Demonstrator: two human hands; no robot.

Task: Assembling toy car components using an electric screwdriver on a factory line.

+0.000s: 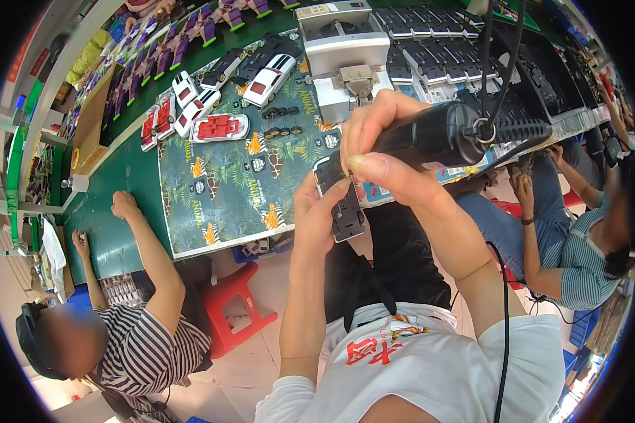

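My left hand (312,213) is closed round a toy car (348,217), its black underside turned up and its thumb lying across the chassis. In my right hand (391,166) is a black electric screwdriver (434,134), held nearly level with its tip end pointing left. The fingers of that hand reach down to the upper end of the chassis, and they hide the screwdriver's tip. A cord and a hanging ring join the tool's rear end. Just beyond my hands stands a grey metal machine (346,53) with a small metal head.
White toy cars (269,80), red interior parts (219,127) and black wheel sets (282,131) lie on the patterned mat (226,190). Rows of black chassis (430,60) fill the back right. People sit to my left and right; a red stool (236,310) stands at left.
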